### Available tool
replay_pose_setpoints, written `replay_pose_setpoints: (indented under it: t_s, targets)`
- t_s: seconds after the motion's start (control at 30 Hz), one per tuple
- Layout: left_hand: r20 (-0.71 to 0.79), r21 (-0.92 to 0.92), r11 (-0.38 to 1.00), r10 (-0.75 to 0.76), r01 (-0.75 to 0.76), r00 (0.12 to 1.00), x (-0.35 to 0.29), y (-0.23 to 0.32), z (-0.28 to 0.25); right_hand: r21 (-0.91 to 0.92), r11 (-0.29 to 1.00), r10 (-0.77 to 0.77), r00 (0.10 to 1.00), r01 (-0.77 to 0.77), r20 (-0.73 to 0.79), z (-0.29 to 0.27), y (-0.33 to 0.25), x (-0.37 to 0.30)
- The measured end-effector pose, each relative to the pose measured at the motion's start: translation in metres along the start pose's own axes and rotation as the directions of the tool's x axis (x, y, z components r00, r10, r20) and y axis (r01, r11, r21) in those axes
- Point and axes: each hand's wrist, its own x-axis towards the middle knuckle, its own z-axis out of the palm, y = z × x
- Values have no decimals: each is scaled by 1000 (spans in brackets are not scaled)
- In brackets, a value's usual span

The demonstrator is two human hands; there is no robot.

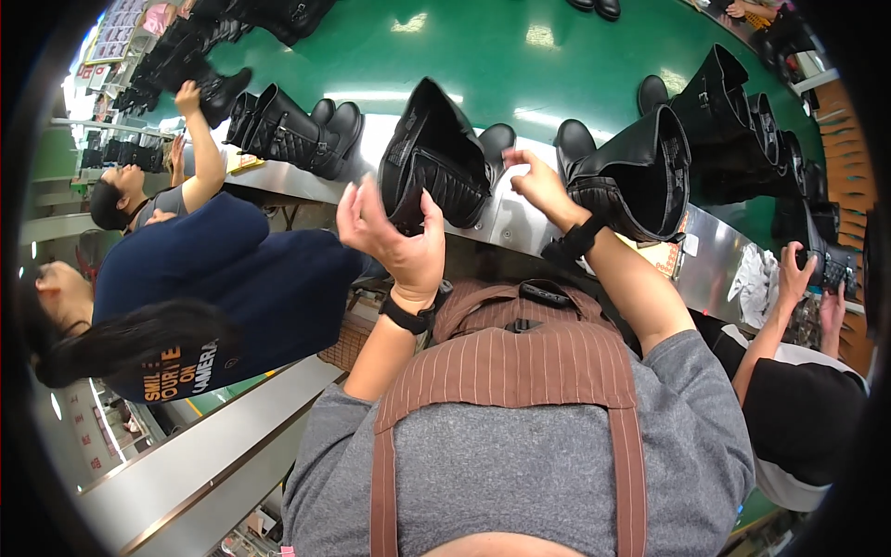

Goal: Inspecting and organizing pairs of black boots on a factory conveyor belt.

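Observation:
A tall black boot [422, 139] stands in front of me with its wide shaft opening facing up toward me. My left hand [397, 237] is at the near left side of this boot, thumb and fingers spread with nothing between them; whether a fingertip touches the leather I cannot tell. To the right of the boot is my right hand [540, 186], fingers loosely stretched toward the boot's toe and holding nothing. Just beyond my right wrist stands another tall black boot [640, 172] with a buckle strap, its shaft open toward me.
The boots stand along the metal edge [497, 223] of a green conveyor belt [501, 56]. More black boots [297, 130] line it left and right. A person in a navy shirt [213, 288] is close on my left. On my right, another person's hands [794, 278] hold a boot. A white cloth [756, 278] lies nearby.

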Motion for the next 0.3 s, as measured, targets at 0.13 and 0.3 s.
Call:
replay_pose_setpoints:
  t_s: [0.13,0.3]
  targets:
    - [88,-382,874,-290,301,953,-52,-22,28,-167,965,239,941,-203,240,23,69,7]
    - [596,-52,892,-333,450,730,-144,-80,66,-147,965,253,921,-218,296,46,106,31]
